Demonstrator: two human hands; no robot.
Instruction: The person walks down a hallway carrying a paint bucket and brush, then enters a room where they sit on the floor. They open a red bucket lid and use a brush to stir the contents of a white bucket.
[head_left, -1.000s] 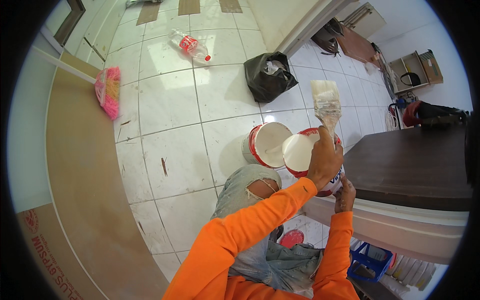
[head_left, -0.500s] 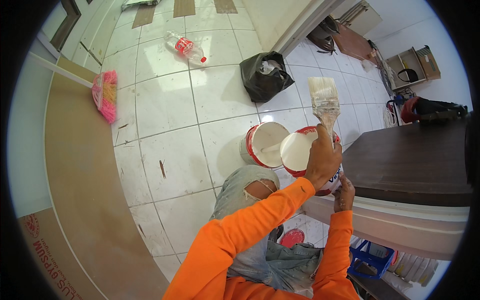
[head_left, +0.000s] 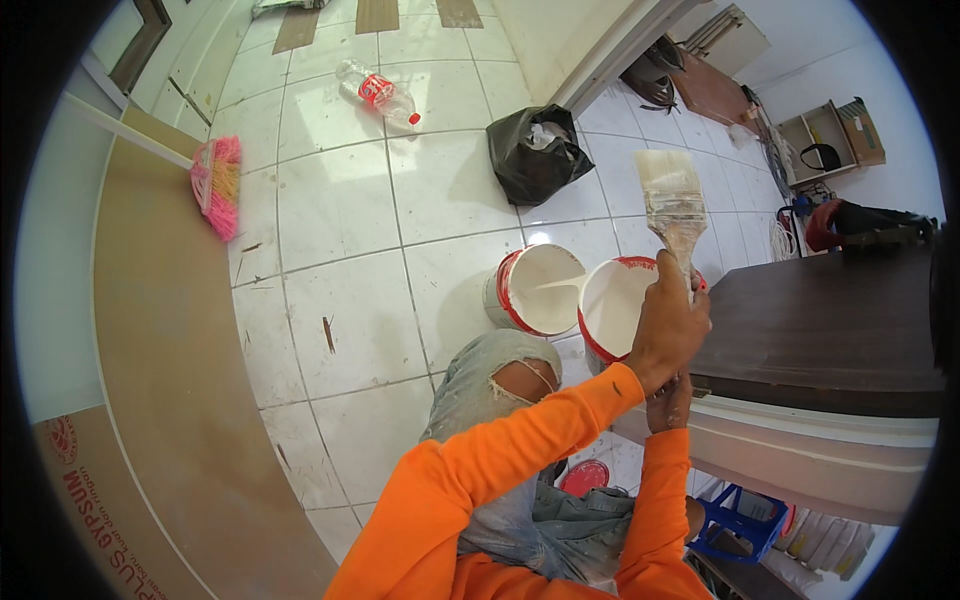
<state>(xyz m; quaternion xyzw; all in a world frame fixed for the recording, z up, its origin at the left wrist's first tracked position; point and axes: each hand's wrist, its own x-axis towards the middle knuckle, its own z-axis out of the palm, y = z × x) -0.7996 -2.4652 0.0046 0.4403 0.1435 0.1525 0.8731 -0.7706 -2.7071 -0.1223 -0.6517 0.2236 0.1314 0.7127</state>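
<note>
My left hand (head_left: 672,325) is closed around the handle of a wide paintbrush (head_left: 672,185), its pale bristles pointing up and away. The same hand lies against the far-right side of a tilted paint bucket (head_left: 610,306) with a red rim, holding white paint. Lower down, my right hand (head_left: 668,402) supports that bucket near its base, the fingers partly hidden behind my left wrist. From the tilted bucket's lip a white stream of paint (head_left: 567,284) runs left into a second red-rimmed bucket (head_left: 510,310) on the floor, which also contains white paint.
A black plastic bag (head_left: 535,165) and a plastic bottle (head_left: 380,92) lie ahead on the tiles. Leftward are a pink broom (head_left: 217,188) and a brown board (head_left: 165,330). Dark brown panel (head_left: 820,325) borders my right side; a red lid (head_left: 584,478) and blue crate (head_left: 742,520) sit below it.
Both hands, the brush and the tilted bucket have shifted slightly right. The stream now reaches the tilted bucket's lip from the floor bucket more visibly. My right hand is more covered by my left wrist.
</note>
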